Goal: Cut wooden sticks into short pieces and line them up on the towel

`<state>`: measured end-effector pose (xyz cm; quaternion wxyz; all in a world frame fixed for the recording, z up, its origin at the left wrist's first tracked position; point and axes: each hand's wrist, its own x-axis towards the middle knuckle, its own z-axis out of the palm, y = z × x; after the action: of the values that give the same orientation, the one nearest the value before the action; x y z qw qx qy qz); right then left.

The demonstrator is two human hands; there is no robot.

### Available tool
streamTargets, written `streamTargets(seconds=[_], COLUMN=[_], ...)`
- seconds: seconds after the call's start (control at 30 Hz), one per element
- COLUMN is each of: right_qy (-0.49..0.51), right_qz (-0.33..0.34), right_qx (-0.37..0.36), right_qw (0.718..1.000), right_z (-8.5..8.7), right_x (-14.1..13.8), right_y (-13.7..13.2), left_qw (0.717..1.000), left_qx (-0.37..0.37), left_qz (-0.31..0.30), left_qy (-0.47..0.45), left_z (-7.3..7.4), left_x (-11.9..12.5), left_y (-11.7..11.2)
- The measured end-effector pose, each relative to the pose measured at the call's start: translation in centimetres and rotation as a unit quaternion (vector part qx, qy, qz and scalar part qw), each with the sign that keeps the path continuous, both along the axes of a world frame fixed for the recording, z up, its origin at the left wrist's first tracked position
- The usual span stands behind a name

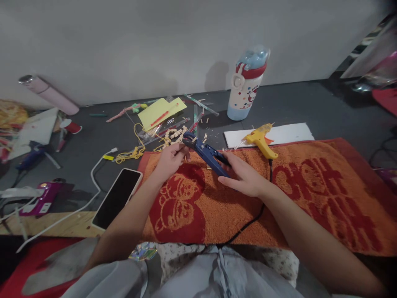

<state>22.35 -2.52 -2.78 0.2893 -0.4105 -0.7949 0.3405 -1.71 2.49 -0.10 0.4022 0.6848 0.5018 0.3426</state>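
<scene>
Around me on the dark bench (297, 97), a yellow glue gun (260, 138) lies partly on a white board (293, 132), and 1 bottle (238, 97) stands towards the far edge. A fluffy orange-and-red towel (217, 215) covers the near edge. My right grip (243, 176) is closed round a slim blue plier-like tool (206, 155), slanting above the towel's far edge; my left grip (175, 157) curls at its other end, whether pinching anything I cannot tell.
</scene>
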Motion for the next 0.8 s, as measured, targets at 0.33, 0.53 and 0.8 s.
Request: streamTargets(seconds=[0.33, 0.53, 0.8], right_qy=[0.045, 0.055, 0.051], right_qz=[0.008, 0.009, 0.007], right_qx=[-0.048, -0.060, -0.071], right_qw=[0.998, 0.997, 0.996], right_z=[-0.76, -0.69, -0.56], right_x=[0.16, 0.25, 0.11], right_y=[-0.02, 0.04, 0.10], left_qw=[0.997, 0.992, 0.995], left_qx=[0.066, 0.096, 0.081], left_qz=[0.007, 0.012, 0.011], left_qy=[0.044, 0.079, 0.057], left_z=[-0.14, -0.02, -0.28], left_x=[-0.19, -0.16, -0.18], left_y=[0.08, 0.06, -0.09])
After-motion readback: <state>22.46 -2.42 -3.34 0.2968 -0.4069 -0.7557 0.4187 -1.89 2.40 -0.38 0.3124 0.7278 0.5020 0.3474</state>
